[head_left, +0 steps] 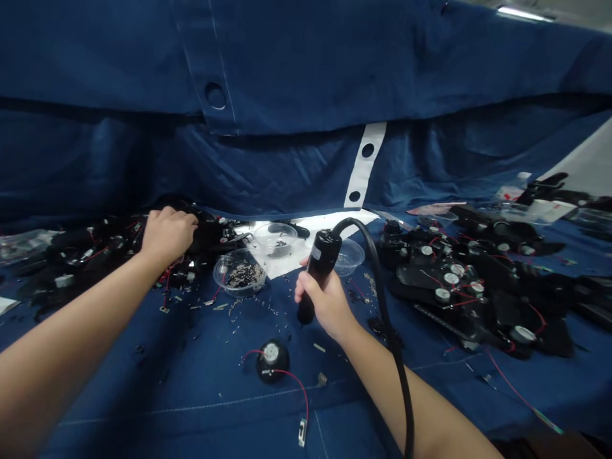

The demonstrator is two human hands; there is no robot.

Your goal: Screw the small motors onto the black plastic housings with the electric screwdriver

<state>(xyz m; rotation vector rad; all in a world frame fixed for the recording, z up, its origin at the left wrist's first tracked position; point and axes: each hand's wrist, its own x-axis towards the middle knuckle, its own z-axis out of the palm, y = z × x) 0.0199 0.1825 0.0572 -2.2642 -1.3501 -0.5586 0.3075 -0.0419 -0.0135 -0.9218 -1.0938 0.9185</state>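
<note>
The right hand [325, 301] was clenched tight around a black corded handheld tool [321, 271], and the tool's thick black cable [380, 287] arched off its top and ran down past the forearm. Just behind that hand sat a clear plastic bowl [351, 257]. The left hand [168, 236] was curled over a heap of black parts with red wires [210, 234], though you couldn't really tell if it was gripping anything or just resting there. Between the hands were a clear bowl of small metal bits [238, 274] and another clear bowl [276, 237] on a white sheet [282, 258], with loose bits [248, 307] strewn across the blue cloth [143, 382]. Below the right hand lay a round black speaker with red leads [271, 361], and off to its right sat a bigger pile of similar units [459, 280].
</note>
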